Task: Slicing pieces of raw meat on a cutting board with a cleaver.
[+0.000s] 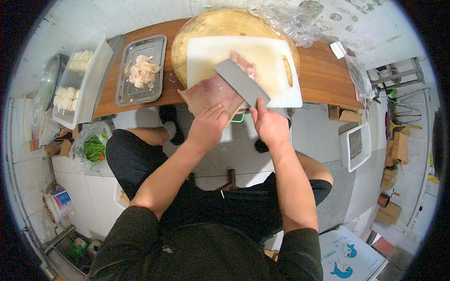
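A wide-bladed cleaver [241, 80] is gripped in my right hand [271, 125], its grey blade slanting across the white cutting board [276, 63]. Under and left of the blade lies a slab of raw meat with pale skin [208, 96], overhanging the board's near edge. My left hand [207, 125] presses on the slab's near end, fingers laid over it. Beyond the blade sits a small heap of cut pink meat [243, 63]. The cleaver's handle is mostly hidden in my fist.
The board rests on a round wooden block [206, 28] on a brown table [323, 75]. A clear tray [162, 61] of sliced meat stands to the left, beside a white bin [91, 86] of pale rolls. Crumpled plastic [300, 28] lies behind. A bag of green vegetables [95, 146] hangs low left.
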The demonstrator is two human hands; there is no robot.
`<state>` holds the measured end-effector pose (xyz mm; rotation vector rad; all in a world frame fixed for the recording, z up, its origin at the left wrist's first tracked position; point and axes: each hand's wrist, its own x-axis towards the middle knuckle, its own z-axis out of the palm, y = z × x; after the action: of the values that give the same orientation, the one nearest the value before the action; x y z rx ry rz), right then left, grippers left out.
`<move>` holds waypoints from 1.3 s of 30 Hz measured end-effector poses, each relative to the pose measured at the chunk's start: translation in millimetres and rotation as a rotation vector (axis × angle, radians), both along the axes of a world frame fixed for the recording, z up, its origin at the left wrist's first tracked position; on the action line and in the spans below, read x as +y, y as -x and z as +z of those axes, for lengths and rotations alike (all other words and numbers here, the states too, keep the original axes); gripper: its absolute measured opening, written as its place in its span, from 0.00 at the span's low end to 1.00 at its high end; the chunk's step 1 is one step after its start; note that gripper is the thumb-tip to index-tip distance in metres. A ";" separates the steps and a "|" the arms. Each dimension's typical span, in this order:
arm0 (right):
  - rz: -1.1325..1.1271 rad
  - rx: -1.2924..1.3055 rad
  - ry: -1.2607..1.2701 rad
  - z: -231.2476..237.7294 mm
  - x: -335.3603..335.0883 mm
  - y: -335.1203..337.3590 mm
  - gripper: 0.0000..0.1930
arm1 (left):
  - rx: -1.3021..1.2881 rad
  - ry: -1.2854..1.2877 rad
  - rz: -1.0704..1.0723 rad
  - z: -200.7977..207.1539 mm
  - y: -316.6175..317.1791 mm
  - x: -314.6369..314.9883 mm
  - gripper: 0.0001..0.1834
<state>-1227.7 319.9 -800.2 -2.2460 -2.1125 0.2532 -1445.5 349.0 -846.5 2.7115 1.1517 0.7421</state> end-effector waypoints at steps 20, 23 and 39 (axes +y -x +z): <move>0.038 0.003 -0.028 3.1 -23.0 3.4 0.23 | 0.053 0.063 0.020 0.7 1.3 -2.1 0.13; 0.010 0.013 -0.023 0.8 -14.2 1.6 0.22 | 0.034 0.022 0.006 -1.5 2.7 -4.4 0.10; 0.049 0.007 0.023 3.2 -33.7 -4.0 0.25 | 0.070 0.139 0.015 11.6 2.9 -9.2 0.16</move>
<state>-1223.7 286.2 -797.1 -2.2040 -2.1745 0.2880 -1448.5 339.8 -834.9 2.6351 1.1925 0.5503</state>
